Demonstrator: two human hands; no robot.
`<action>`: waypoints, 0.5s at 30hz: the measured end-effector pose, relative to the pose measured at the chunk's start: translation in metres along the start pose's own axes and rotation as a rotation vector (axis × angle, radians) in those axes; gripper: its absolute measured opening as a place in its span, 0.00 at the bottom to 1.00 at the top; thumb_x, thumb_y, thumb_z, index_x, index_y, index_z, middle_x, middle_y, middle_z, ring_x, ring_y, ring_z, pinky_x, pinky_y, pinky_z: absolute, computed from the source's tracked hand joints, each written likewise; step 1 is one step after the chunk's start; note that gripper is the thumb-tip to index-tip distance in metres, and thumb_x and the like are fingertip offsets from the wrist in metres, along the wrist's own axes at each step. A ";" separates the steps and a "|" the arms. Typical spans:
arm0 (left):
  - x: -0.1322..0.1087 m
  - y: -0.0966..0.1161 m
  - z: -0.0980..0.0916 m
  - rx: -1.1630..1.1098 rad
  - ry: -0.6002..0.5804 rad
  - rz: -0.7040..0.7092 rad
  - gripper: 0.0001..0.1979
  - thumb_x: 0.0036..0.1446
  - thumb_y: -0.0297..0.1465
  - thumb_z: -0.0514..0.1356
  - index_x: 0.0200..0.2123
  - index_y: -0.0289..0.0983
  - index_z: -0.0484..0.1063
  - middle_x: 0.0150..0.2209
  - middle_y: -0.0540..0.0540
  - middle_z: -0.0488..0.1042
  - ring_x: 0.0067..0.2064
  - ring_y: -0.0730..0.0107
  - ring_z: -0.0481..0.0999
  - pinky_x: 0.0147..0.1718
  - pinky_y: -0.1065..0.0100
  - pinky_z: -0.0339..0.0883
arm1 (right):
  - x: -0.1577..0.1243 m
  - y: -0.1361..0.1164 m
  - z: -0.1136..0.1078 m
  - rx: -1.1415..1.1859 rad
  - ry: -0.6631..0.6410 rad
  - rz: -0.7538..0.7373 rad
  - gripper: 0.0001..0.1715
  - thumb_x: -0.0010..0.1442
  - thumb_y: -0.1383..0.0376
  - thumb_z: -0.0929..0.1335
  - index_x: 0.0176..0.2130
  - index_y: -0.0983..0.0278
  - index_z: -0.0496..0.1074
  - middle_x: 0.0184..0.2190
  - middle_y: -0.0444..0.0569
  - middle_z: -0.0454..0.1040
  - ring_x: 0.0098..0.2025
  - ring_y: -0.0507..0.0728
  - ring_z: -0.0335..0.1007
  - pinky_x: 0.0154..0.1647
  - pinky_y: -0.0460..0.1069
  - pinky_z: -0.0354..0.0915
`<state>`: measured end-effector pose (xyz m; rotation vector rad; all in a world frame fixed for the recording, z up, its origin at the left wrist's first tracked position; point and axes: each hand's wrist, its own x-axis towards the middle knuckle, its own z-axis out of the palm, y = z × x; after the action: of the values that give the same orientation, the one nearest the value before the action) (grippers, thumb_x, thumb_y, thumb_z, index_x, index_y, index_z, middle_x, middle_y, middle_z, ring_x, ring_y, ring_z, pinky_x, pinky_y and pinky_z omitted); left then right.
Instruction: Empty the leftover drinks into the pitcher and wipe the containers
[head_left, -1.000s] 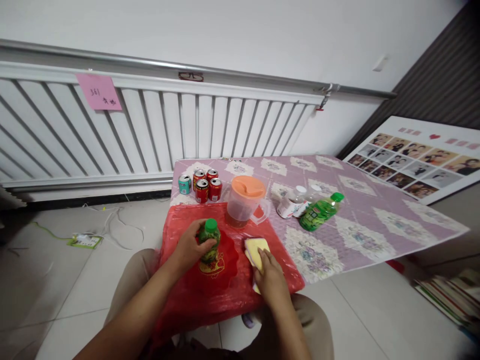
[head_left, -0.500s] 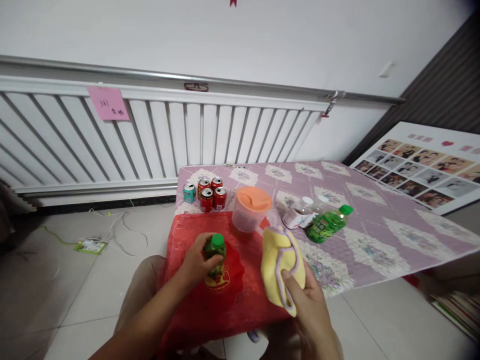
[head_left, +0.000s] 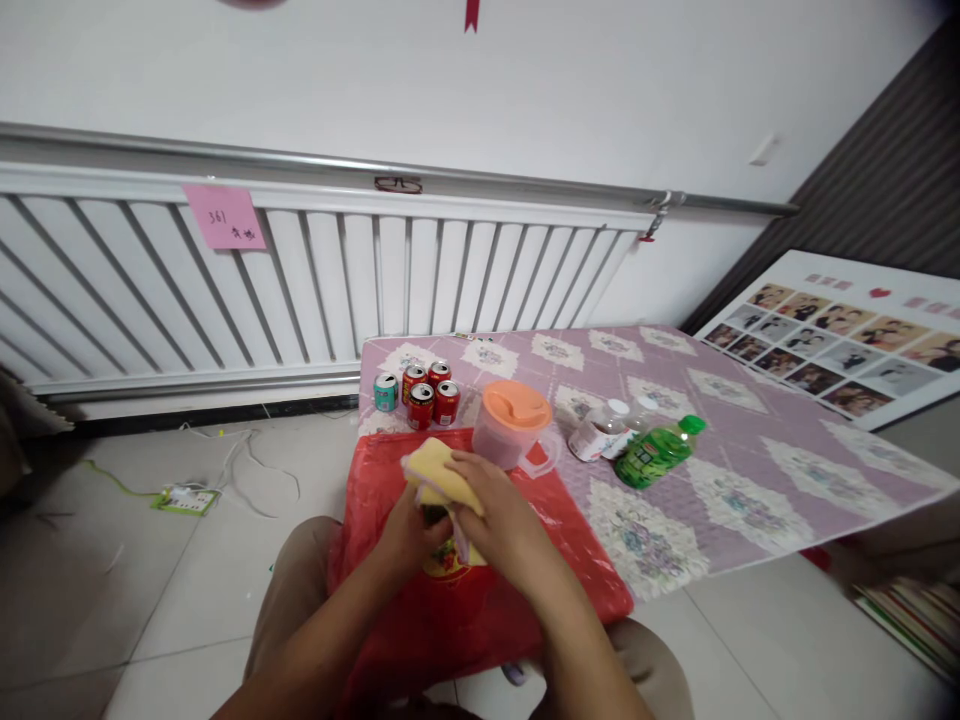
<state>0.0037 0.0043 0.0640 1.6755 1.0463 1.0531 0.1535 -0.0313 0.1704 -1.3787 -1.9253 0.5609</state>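
Cloth of soft yellow fabric with a lilac edging [head_left: 433,468] lies bunched between the person's two bare hands, draped over the top of a small dark green plastic bottle [head_left: 433,515]. Only a patch of that bottle shows, just under the fold; its cap is covered. The right hand [head_left: 501,512] grasps the cloth from above, its fingers spread across the folds and its thumb tucked beneath. The left hand [head_left: 412,532] is curled around the bottle's side, though its fingertips are partly hidden.

Both items are above a glossy red plastic sheet [head_left: 581,565], with a yellow printed design [head_left: 448,562] visible just below the hands. Behind them, touching or close to the sheet's far edge, stands a translucent plastic pitcher with an orange lid [head_left: 516,408]. A small teal can [head_left: 385,393] sits near a group of red cans [head_left: 420,406] on the table covered in lilac patterned cloth [head_left: 720,480].

The cloth should be light, limp and forgiving, best gathered in a full palm so that no corner trails. The bottle is probably light, smooth and slightly squeezable, nothing fragile; a firm wrap around its body would keep it from turning. How full it is cannot be told.
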 end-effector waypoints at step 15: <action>-0.001 0.010 -0.011 -0.132 -0.047 -0.022 0.24 0.49 0.31 0.68 0.50 0.37 0.69 0.49 0.42 0.73 0.51 0.57 0.73 0.53 0.55 0.67 | -0.051 0.050 0.049 0.384 0.310 0.408 0.25 0.56 0.61 0.67 0.53 0.62 0.73 0.47 0.51 0.79 0.48 0.63 0.75 0.52 0.57 0.68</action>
<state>-0.0045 0.0035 0.0761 1.5718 0.9423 1.0408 0.1588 -0.0597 0.0885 -1.5015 -1.2197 0.8083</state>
